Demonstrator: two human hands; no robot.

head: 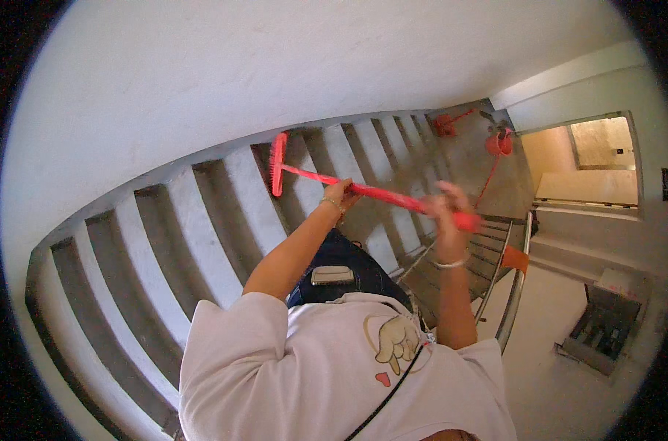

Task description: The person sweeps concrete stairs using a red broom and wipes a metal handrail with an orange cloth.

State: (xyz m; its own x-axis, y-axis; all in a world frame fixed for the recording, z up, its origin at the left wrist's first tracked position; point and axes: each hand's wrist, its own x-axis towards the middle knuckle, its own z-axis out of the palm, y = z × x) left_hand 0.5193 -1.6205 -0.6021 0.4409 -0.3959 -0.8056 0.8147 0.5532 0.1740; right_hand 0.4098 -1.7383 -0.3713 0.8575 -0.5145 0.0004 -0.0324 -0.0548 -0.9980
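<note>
A red push broom [316,177] spans the middle of the view, its bristled head at the upper left above the concrete steps. My left hand [342,194], with a beaded bracelet on the wrist, is closed around the handle not far from the head. Close to the handle's other end is my right hand [445,212], with a pale bangle on the wrist. Motion blur covers it; some fingers look raised, and its hold on the handle cannot be made out.
The staircase [262,204] runs beside a white wall [229,71]. A metal railing [515,297] stands at the right. Two red buckets [499,144] [446,125] are on the landing, near a doorway [582,160]. An open grey box [604,325] shows at the lower right.
</note>
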